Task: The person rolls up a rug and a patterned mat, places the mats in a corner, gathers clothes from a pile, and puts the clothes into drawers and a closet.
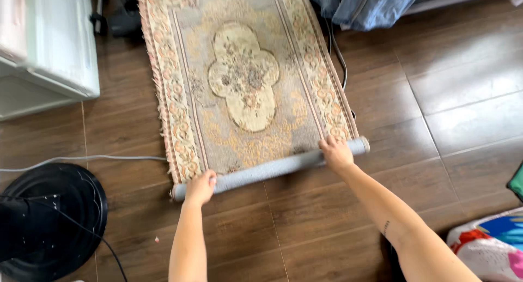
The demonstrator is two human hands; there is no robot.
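A beige patterned rug with a floral medallion lies on the dark wood floor, stretching away from me. Its near end is rolled into a tight grey roll that shows the backing. My left hand grips the roll near its left end. My right hand presses on the roll close to its right end, fingers curled over the top.
A black round fan base with a cord stands at the lower left. A white appliance is at the upper left, blue jeans at the top right, and a colourful bag at the lower right. A grey cable crosses the floor.
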